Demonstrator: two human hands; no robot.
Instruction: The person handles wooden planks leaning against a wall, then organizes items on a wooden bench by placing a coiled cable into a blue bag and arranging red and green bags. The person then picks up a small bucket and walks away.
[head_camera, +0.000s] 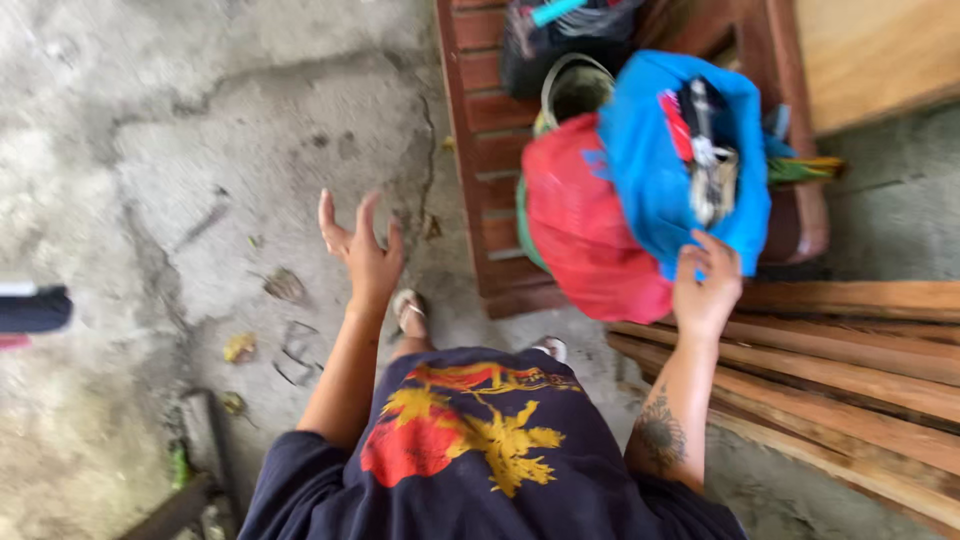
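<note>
My right hand (706, 286) grips the lower edge of an open blue bag (650, 170) that rests on a wooden bench (478, 140). Tools and red-handled items (700, 140) show inside the bag's mouth. A red bag (585, 230) lies against the blue one, on its left side. My left hand (362, 250) hangs in the air over the concrete floor (200, 150), palm up, fingers spread, holding nothing. The picture is blurred by motion.
A black bag (560, 40) and a green bucket (575, 90) sit further back on the bench. Long wooden planks (850, 370) lie stacked at the right. My feet in sandals (410, 312) stand on cracked concrete with dry leaves. A dark object (35, 308) pokes in at the left edge.
</note>
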